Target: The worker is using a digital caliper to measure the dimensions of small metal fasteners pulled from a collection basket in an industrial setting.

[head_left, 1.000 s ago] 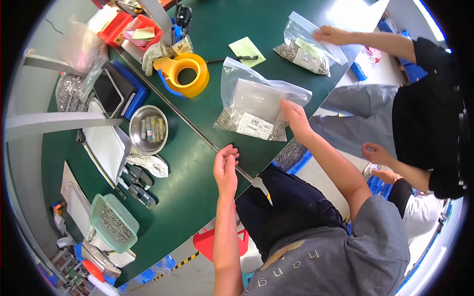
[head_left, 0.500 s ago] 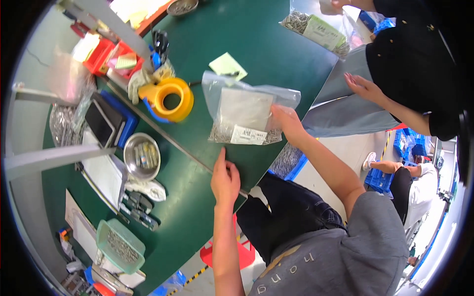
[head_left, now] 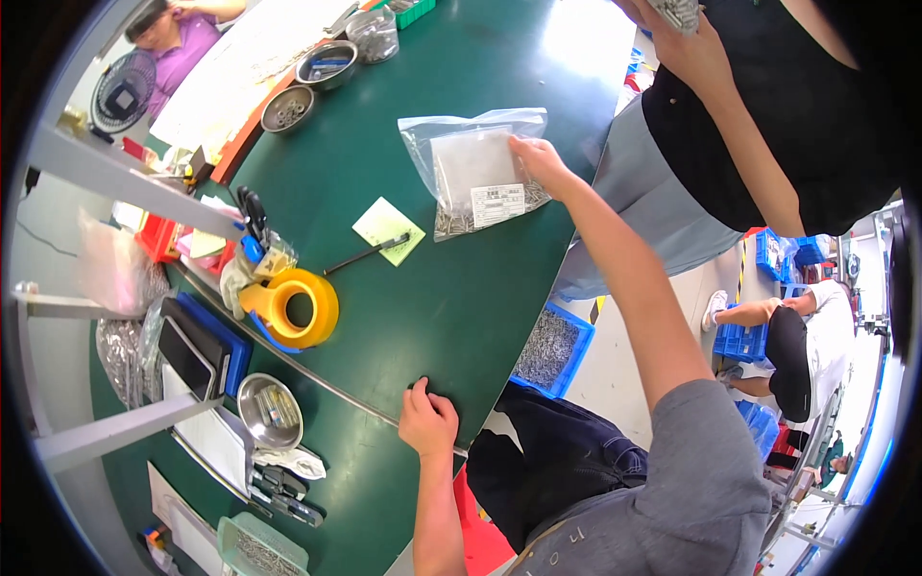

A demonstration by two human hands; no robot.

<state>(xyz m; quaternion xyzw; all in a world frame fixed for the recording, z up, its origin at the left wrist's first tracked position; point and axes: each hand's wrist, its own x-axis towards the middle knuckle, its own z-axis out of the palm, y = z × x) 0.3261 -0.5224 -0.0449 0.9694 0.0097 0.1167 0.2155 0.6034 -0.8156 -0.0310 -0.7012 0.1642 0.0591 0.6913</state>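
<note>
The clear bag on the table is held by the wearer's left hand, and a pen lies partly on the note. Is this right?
No: the head view shows the right hand, not the left, holding the clear bag. The rest is correct.

Clock reckoned from the left hand, 12 toward the top of the view. Free to pass toward 12 over bare bench, up to the bag gripped by the right hand. Low hindrance just short of 12: card, with pen partly across it. Blocked between 10 and 11 by the tape dispenser, at 9 by the steel bowl, at 8 by the caliper; nearer on that side, only the flat strip to cross. Closed off between 1 and 2 by the right forearm and, past the bench edge, the co-worker. Reckoned from the bag: open toward 12, obstructed at 10 by the far bowls.
</note>
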